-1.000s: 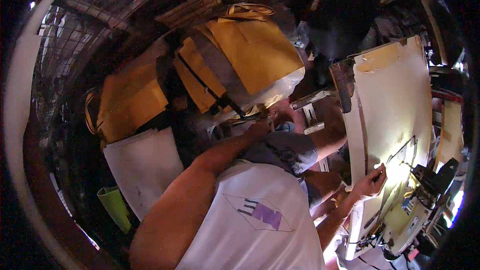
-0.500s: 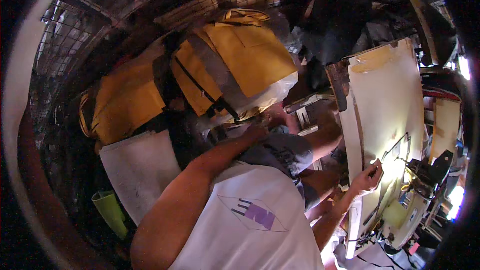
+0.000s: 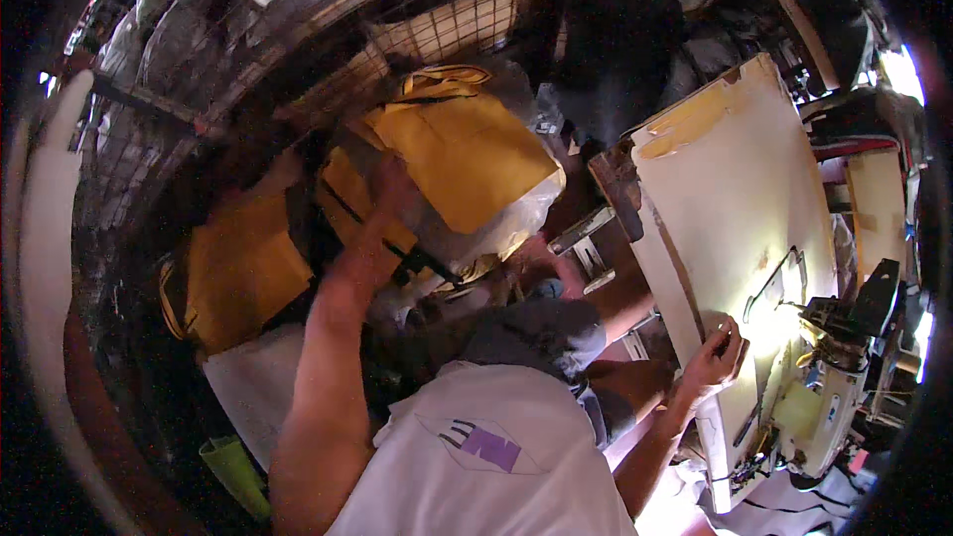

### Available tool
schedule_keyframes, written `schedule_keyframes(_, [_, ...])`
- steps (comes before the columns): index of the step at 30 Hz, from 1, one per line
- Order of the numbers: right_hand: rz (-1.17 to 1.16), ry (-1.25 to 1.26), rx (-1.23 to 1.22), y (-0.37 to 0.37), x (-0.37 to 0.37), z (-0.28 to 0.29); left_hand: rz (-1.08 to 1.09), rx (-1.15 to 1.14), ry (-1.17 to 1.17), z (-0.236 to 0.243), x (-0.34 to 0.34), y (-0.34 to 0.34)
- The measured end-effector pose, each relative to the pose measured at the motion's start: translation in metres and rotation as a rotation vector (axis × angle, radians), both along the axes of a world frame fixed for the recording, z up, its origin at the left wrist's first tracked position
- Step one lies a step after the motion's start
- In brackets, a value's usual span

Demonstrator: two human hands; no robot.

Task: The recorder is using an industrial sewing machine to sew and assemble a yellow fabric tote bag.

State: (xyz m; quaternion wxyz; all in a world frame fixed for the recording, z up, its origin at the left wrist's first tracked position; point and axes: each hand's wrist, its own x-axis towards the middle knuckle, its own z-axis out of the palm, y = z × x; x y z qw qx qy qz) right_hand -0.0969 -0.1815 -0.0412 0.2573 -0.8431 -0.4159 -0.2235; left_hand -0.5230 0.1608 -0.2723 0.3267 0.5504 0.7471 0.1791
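Yellow fabric pieces in a clear plastic bag [image 3: 467, 164]
The stack lies tilted, black straps across it, bag loose around it, just beside the sewing table's near-left corner [image 3: 645, 139].

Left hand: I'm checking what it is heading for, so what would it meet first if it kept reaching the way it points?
The left hand already lies on the yellow fabric pieces in a clear plastic bag; going on, it would likely press further into that bundle, though depth is unclear.

Yellow bags [image 3: 467, 154] with black straps, cream table [image 3: 735, 199], white shirt [image 3: 496, 457] with purple mark.
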Motion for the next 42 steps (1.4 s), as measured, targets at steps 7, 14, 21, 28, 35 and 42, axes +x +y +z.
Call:
schedule_keyframes(7, [-0.054, 0.095, -0.056, 0.014, -0.01, 0.009, -0.812, -0.082, 1.031, -0.076, -0.071, 0.142])
schedule_keyframes(14, [-0.017, 0.12, -0.05, 0.02, -0.007, 0.013, -0.706, 0.159, 0.852, -0.118, -0.133, 0.179])
schedule_keyframes(21, [-0.031, 0.053, -0.064, 0.019, -0.008, 0.011, -0.602, 0.216, 0.673, -0.077, -0.055, 0.188])
schedule_keyframes(28, [0.021, 0.052, -0.004, 0.023, -0.007, 0.017, -0.762, 0.762, 0.264, 0.084, 0.029, 0.135])
schedule_keyframes(35, [0.157, 0.153, 0.074, 0.008, -0.012, 0.023, -0.782, 0.805, 0.099, 0.319, 0.053, 0.027])
schedule_keyframes(42, [0.489, 0.482, 0.148, 0.013, -0.085, 0.045, -0.829, 0.844, 0.059, 0.458, -0.013, -0.053])
